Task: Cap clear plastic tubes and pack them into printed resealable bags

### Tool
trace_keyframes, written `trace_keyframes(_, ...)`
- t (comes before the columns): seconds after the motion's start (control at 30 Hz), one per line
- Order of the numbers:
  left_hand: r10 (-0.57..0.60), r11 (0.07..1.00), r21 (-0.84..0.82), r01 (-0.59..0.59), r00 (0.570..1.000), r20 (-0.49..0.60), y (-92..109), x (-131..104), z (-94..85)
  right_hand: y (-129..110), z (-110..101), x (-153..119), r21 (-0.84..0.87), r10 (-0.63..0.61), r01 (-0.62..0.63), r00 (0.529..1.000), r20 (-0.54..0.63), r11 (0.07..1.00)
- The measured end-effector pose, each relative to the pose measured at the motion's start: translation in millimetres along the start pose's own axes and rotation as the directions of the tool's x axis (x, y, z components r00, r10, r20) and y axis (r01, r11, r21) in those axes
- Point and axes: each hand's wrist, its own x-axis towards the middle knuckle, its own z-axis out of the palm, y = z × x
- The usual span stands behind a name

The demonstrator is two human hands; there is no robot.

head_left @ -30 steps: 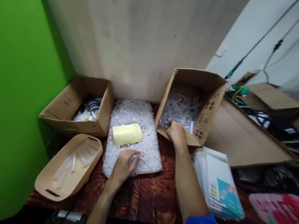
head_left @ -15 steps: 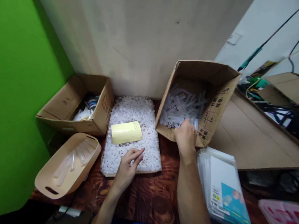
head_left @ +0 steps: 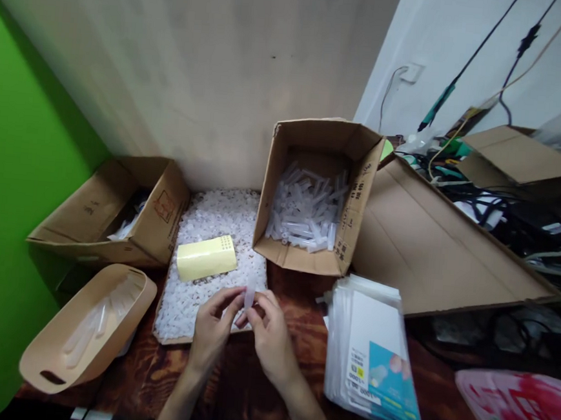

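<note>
From where I sit, watching through the head camera, both hands meet low in the middle of the scene, above the near edge of the tray [head_left: 172,340] of small white pieces [head_left: 175,312]. Between them, roughly upright, stands one translucent tube [head_left: 250,295]. The right hand [head_left: 270,335] pinches it, thumb against its near side. The left hand [head_left: 214,318] has thumb and forefinger drawn together right beside the tube; I cannot tell whether they press on it or grip something small (the fingers hide too much from me).

To do this well, I would want the right hand to keep a light, even pinch, since such a thin wall could give under a hard squeeze. I judge that the tube's upper end should stay free of the fingers and its length straight, so that the left fingertips can work squarely rather than at a slant. Staying low over the tray seems wise too: anything dropped would land close by.

At the far right of the tray, the open cardboard box [head_left: 300,261] holds a heap of loose tubes [head_left: 305,202]. On the left, more tubes [head_left: 87,334] lie in the beige basket [head_left: 43,350]. A yellow sheet [head_left: 207,257] rests on the white pieces, beyond the hands.
</note>
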Motion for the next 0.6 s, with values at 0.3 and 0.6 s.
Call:
trace_keyframes(0.3,0.282,0.911,0.257,-0.323,0.942,0.181,-10.7,-24.8,-14.4,36.2,-14.2,-14.4,0.440,0.341,-0.289,0.939,-0.042,0.850)
trace_keyframes(0.6,0.148,0.956,0.213,-0.201,0.959,0.240,-19.6,-18.2,-42.8,42.0,-13.5,-4.8,0.416,0.432,-0.419,0.899,0.067,0.807)
